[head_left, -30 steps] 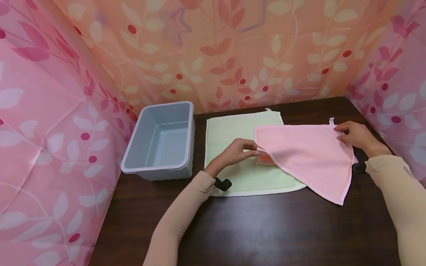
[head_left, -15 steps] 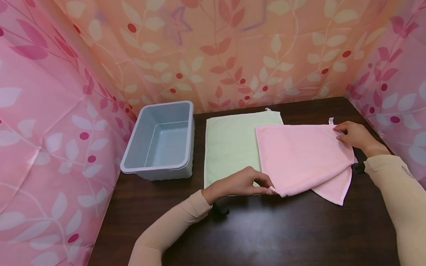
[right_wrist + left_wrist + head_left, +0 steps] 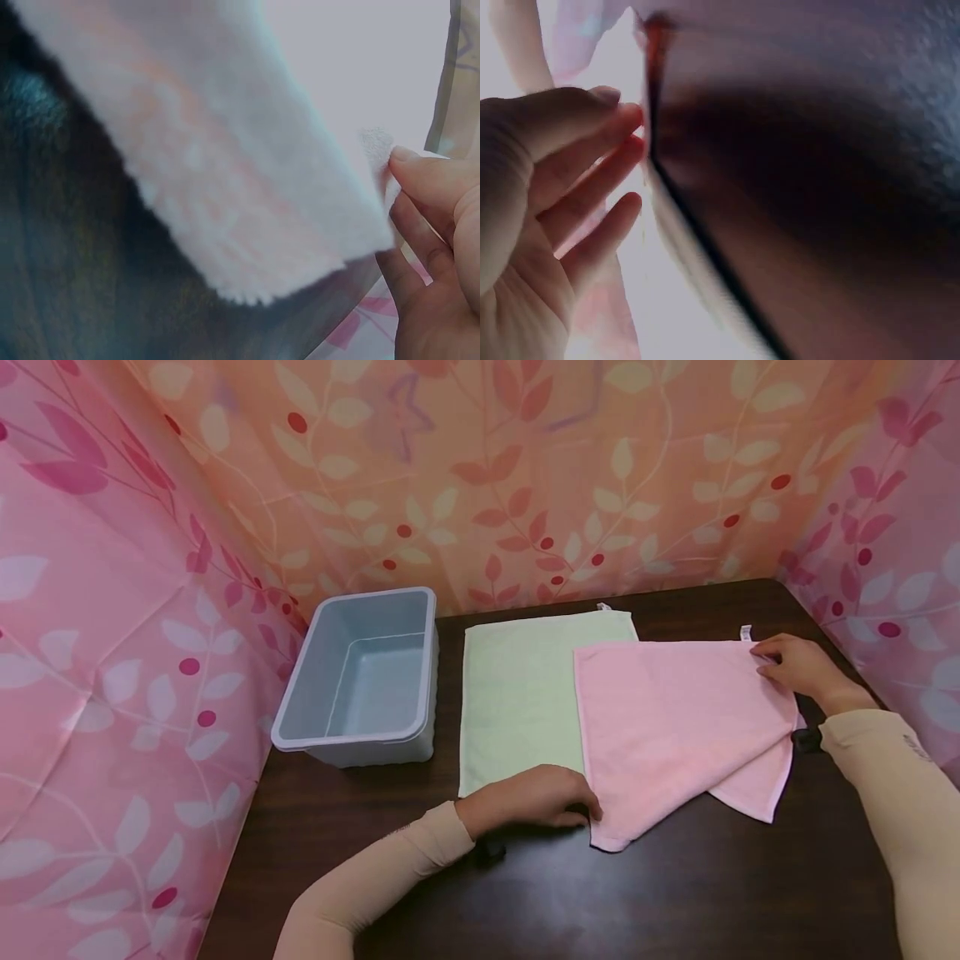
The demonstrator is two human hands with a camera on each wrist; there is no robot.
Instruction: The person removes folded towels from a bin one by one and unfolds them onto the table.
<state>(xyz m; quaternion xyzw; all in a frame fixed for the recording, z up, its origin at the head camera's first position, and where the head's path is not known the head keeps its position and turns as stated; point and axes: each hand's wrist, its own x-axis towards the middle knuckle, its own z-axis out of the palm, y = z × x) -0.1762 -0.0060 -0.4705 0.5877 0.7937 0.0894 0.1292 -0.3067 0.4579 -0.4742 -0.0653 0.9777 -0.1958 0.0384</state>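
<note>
A pink towel (image 3: 675, 718) lies partly over a pale green towel (image 3: 517, 693) on the dark table (image 3: 600, 902). Its right side is folded under, so a second corner sticks out at the lower right. My left hand (image 3: 570, 806) lies palm down at the towel's near left edge, just beside its lower-left corner. In the left wrist view its fingers (image 3: 592, 187) are loosely extended against the towel's edge (image 3: 682, 225). My right hand (image 3: 772, 660) pinches the far right corner. In the right wrist view the fingertips (image 3: 420, 172) nip a tuft of the pink towel (image 3: 225, 172).
An empty grey plastic bin (image 3: 360, 677) stands at the table's left, beside the green towel. Pink and orange leaf-patterned curtains (image 3: 112, 610) enclose the table on three sides. Bare dark tabletop stretches along the near edge.
My left hand drew the pink towel's left corner from over the green towel toward me, laid it flat on the table and relaxed its pinch. The right hand stayed put.
</note>
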